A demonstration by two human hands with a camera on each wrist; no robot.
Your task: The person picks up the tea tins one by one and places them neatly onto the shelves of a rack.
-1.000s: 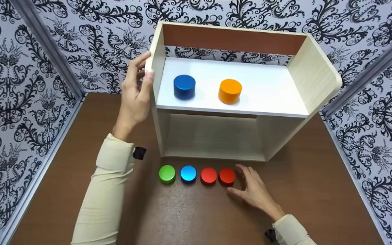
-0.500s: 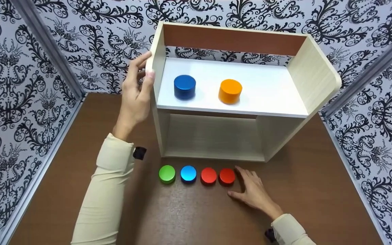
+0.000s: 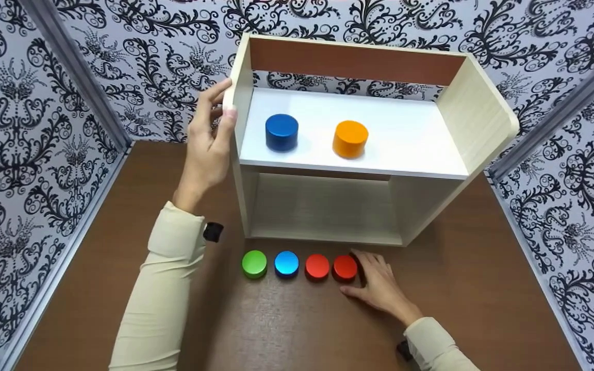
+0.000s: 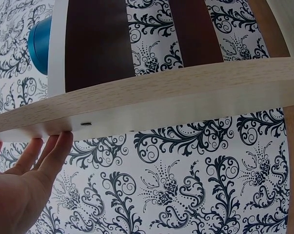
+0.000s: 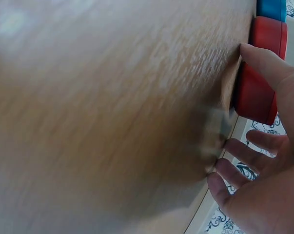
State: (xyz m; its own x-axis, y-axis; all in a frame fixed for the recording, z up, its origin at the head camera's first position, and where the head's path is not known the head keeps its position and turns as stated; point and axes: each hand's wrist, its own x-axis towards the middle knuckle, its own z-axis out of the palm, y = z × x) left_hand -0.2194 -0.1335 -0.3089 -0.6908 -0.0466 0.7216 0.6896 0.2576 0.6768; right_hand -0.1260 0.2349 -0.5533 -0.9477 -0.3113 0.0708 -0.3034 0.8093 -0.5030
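My left hand [image 3: 208, 141] touches the left side panel of a small wooden shelf unit [image 3: 482, 118]. In the left wrist view its fingertips [image 4: 64, 139] rest against the panel's outer face. On the brown table, my right hand [image 3: 379, 283] is spread around the right-hand red cylinder [image 3: 345, 267], thumb on the near side and fingers toward the shelf. The right wrist view shows a gap between the fingers and this red cylinder [image 5: 255, 95]. To its left stand another red cylinder [image 3: 317, 266], a light blue one [image 3: 286, 263] and a green one [image 3: 254, 263].
A dark blue cylinder [image 3: 281, 132] and an orange cylinder [image 3: 350, 139] stand on the white upper board [image 3: 405, 129] of the shelf. Below it is a wooden lower compartment [image 3: 323, 206]. Patterned walls [image 3: 29, 129] enclose the brown table [image 3: 276, 330].
My right hand draws slightly back from the right-hand red cylinder, then moves left to reach farther around it. The left hand stays at the shelf's side panel, and the cylinders keep their places.
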